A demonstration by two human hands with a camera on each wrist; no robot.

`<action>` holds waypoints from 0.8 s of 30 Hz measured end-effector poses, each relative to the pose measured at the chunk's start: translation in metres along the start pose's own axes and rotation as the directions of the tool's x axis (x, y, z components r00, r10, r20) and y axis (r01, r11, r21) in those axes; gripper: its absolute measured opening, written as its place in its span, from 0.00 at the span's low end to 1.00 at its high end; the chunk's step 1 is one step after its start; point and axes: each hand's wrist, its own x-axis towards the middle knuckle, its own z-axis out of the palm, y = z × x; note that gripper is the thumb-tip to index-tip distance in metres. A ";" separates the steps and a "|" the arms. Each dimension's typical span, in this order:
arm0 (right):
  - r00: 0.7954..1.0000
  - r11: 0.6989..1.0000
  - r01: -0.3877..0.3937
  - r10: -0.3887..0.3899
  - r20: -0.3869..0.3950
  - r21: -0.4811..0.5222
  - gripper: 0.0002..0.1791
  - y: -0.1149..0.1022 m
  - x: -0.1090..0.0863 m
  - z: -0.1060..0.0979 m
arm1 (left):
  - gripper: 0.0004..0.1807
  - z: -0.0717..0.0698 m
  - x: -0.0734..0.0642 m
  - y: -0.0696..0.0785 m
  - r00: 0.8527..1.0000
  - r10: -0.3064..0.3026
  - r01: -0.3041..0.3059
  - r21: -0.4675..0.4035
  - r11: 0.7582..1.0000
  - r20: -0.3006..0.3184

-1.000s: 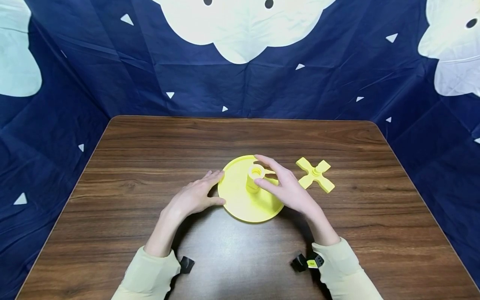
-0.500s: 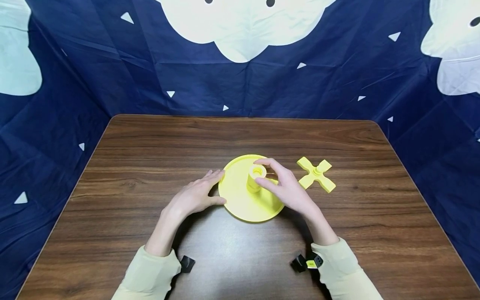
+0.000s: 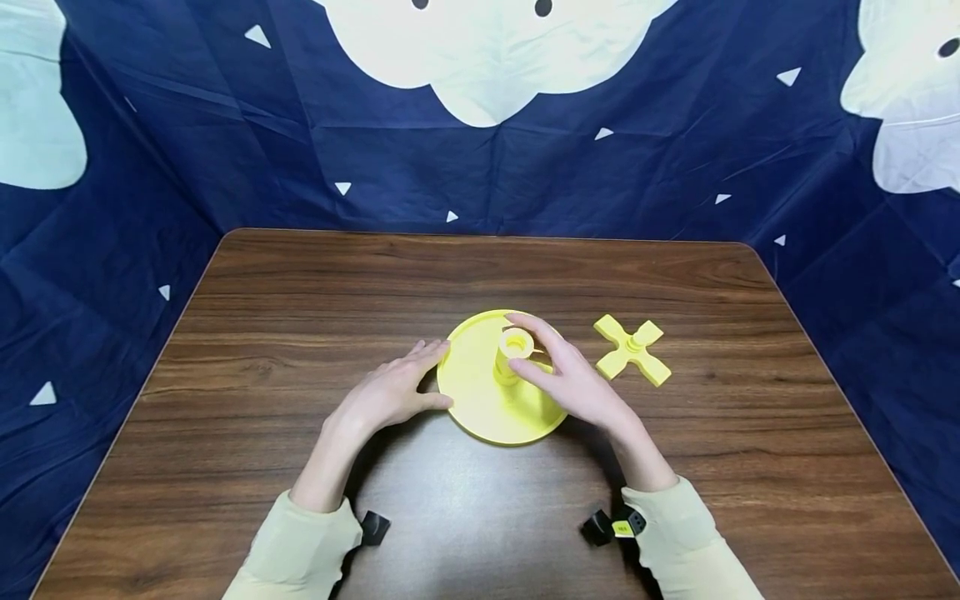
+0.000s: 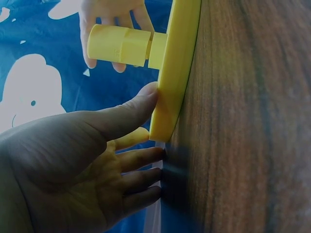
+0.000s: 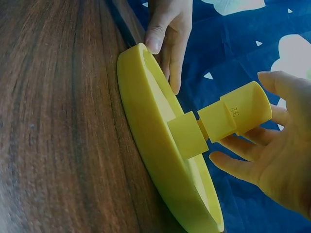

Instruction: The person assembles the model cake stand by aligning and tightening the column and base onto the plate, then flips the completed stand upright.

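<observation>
A round yellow base [image 3: 480, 400] with a raised rim lies flat on the table. At its middle stands a short socket [image 5: 187, 136], with a yellow cylinder [image 5: 235, 111] marked "32" upright on it and a narrow gap between the two. My left hand [image 3: 386, 392] rests at the base's left edge, thumb and fingers extended, thumb touching the rim. My right hand [image 3: 577, 379] is spread around the cylinder, thumb near its front and fingers behind. Between this palm and the cylinder there is space; whether the thumb tip touches cannot be told.
To the right of the base lies a yellow cross-shaped piece [image 3: 632, 350] with a small round stub at its centre. Everything sits on a dark wood-grain table [image 3: 300, 283]. A blue cloth [image 3: 262, 167] with white cloud shapes hangs behind and at the sides.
The right hand's thumb and fingers have shifted slightly around the cylinder, which remains upright on the socket. The left hand and the cross-shaped piece have stayed in place.
</observation>
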 end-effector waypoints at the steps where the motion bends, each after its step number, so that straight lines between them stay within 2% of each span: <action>1: 1.000 1.000 -0.007 0.007 0.014 -0.002 0.29 0.000 0.000 0.000 | 0.45 0.000 0.000 0.000 1.000 -0.001 0.001 0.000 1.000 0.000; 8: 0.999 0.999 -0.037 0.037 0.039 -0.004 0.25 -0.002 -0.001 0.000 | 0.46 0.000 0.000 0.000 1.000 -0.003 0.003 0.001 1.000 0.002; 14: 0.999 0.998 -0.046 0.046 -0.006 -0.033 0.24 0.000 -0.001 0.001 | 0.46 0.001 0.000 -0.001 1.000 -0.003 0.003 0.000 1.000 -0.004; 19: 0.998 0.998 0.014 -0.017 -0.056 -0.056 0.23 0.002 0.001 0.004 | 0.46 0.001 0.000 -0.001 1.000 0.011 -0.011 0.000 1.000 -0.009; 24: 0.993 0.992 0.055 -0.066 -0.095 -0.111 0.26 0.003 0.003 0.005 | 0.46 0.001 0.001 0.000 1.000 0.017 -0.017 -0.001 1.000 -0.005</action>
